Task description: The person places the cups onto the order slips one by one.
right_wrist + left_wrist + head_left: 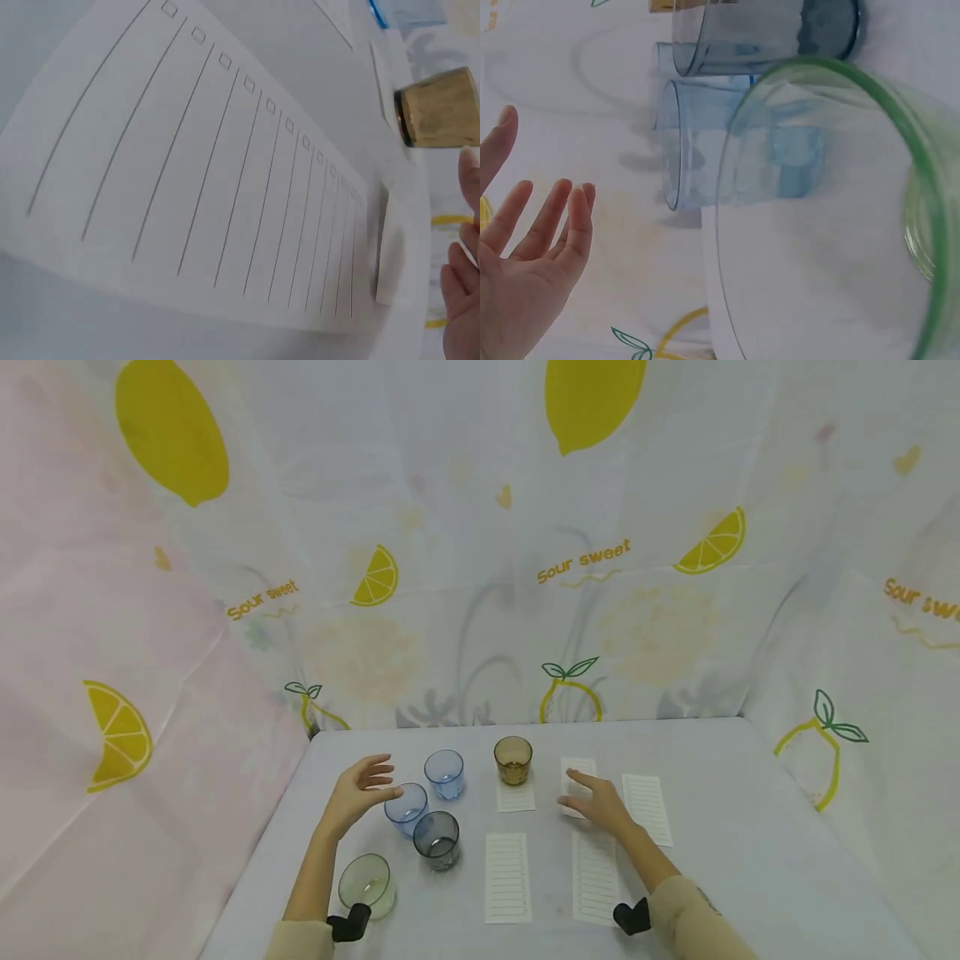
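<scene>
In the head view my left hand (356, 797) hovers with spread, relaxed fingers beside two clear blue glasses; its thumb overlaps the rim of the nearer blue glass (406, 810). Behind that one stands the other blue glass (446, 775). A grey glass (437, 842) is close on the right, and a green glass (367, 883) sits by my left forearm. My right hand (597, 803), holding nothing, reaches over a lined paper slip (580, 767) and partly hides it. To its left, an amber glass (513, 762) stands on another slip (516, 799).
More lined slips lie on the white table: one at the front middle (507, 885), a second slip (595, 881) below my right hand, and a third slip (648, 810) at the right. A lemon-print curtain (480, 635) rises along the table's back edge and both sides.
</scene>
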Tool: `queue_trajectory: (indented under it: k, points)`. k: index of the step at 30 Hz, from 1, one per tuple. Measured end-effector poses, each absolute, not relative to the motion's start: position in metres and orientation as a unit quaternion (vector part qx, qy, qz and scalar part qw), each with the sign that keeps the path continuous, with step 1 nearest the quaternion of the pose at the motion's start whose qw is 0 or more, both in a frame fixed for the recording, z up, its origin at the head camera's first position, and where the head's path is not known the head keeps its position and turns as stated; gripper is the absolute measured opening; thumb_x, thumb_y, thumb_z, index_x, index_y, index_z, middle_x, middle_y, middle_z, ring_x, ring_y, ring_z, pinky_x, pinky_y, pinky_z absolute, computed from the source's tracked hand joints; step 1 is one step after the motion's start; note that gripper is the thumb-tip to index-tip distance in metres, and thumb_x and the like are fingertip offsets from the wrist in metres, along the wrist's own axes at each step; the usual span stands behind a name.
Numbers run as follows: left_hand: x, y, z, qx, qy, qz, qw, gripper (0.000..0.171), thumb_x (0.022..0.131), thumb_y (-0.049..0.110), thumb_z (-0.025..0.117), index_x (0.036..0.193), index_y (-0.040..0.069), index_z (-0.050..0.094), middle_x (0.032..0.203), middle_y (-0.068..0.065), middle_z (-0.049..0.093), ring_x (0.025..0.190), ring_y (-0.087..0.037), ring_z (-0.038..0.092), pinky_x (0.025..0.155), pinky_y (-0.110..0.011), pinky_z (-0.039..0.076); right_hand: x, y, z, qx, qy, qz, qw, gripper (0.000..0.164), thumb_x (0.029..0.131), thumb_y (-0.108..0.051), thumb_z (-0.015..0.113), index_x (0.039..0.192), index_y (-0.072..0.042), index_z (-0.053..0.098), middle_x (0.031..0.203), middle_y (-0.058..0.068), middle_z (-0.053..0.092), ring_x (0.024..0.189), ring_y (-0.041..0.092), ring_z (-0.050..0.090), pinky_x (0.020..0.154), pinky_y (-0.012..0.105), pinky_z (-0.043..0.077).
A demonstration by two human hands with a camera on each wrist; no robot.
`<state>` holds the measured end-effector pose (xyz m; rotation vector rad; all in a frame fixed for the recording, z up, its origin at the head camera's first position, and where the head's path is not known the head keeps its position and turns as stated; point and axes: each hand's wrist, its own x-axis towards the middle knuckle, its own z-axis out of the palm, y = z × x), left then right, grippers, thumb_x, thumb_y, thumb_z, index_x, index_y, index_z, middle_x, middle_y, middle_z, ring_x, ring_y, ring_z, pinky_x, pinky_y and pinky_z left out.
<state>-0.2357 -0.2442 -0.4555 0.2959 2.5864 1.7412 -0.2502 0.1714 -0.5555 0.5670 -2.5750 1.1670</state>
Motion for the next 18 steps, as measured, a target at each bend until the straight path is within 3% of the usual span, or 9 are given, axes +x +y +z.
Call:
queue_trajectory:
  k: [5,14,18]
  points:
    - [-0.221,-0.260,-0.465,0.078,0.832,0.549,-0.035,0.062,0.075,0.013,0.079,0.130,0.001,0.051,0.123,-0.022,0.058,0.112,-0.041,0.055,0.084,-0.027,0.051,-0.241,0.195,-0.552,0.184,-0.896,0.387,0.113,0.057,0.076,-0.018,0.076,0.121,0.012,0.056,0.120,0.028,0.058,0.110,0.045,0.055,0.091,0.053,0.046]
    - [-0.186,-0.286,-0.487,0.031,0.859,0.507,-0.059,0.062,0.074,0.014,0.080,0.129,0.000,0.053,0.122,-0.021,0.060,0.113,-0.034,0.056,0.094,-0.043,0.047,-0.231,0.213,-0.565,0.149,-0.918,0.361,0.071,0.059,0.077,-0.021,0.076,0.123,0.009,0.055,0.125,0.031,0.052,0.117,0.047,0.049,0.098,0.055,0.039]
    - [-0.174,-0.290,-0.500,0.010,0.862,0.503,-0.053,0.064,0.074,0.015,0.080,0.130,0.001,0.053,0.122,-0.021,0.060,0.114,-0.033,0.056,0.094,-0.043,0.046,-0.228,0.214,-0.575,0.148,-0.913,0.375,0.062,0.057,0.078,-0.022,0.075,0.122,0.009,0.055,0.128,0.027,0.052,0.122,0.046,0.044,0.101,0.053,0.035]
